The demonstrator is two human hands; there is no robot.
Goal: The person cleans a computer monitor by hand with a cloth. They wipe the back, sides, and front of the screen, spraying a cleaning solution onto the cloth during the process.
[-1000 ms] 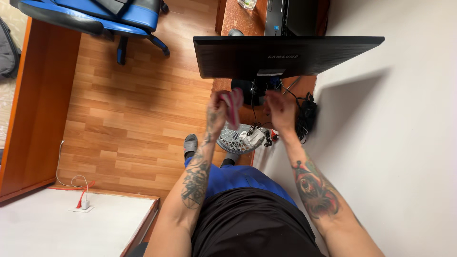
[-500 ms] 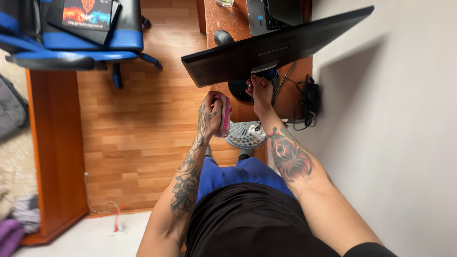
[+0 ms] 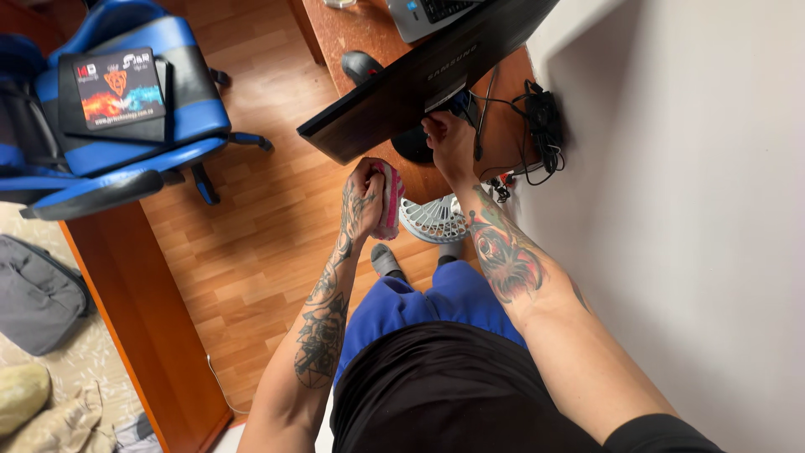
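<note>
Since the view looks straight down, the person's black shirt and blue shorts are seen nearest, with two tattooed forearms reaching away from them. A folded pink cloth (image 3: 389,200) is clenched in the left hand (image 3: 366,186), held in the air just below the lower edge of the wide black flat monitor (image 3: 423,80). The cloth looks soft, light and floppy, so it's probably best bunched in the palm like that, nothing fragile about it.

The right hand (image 3: 446,141) is closed around something at the back of the monitor, by its stand; exactly what is gripped can't be told, since the fingers are hidden there. The monitor is tilted and looks stiff, smooth and fairly top-heavy, so it's better taken by the stand or frame than by the screen face.

A white round fan (image 3: 433,220) is seen on the floor near the grey slippers. The reddish-brown wooden desk (image 3: 369,29) carries a dark computer mouse (image 3: 361,65), a silver laptop (image 3: 428,13) and a tangle of black cables (image 3: 541,117) by the white wall. Further off, a blue and black gaming chair (image 3: 117,109) is parked on the wood laminate floor, and a grey backpack (image 3: 38,294) lies on a beige rug.
</note>
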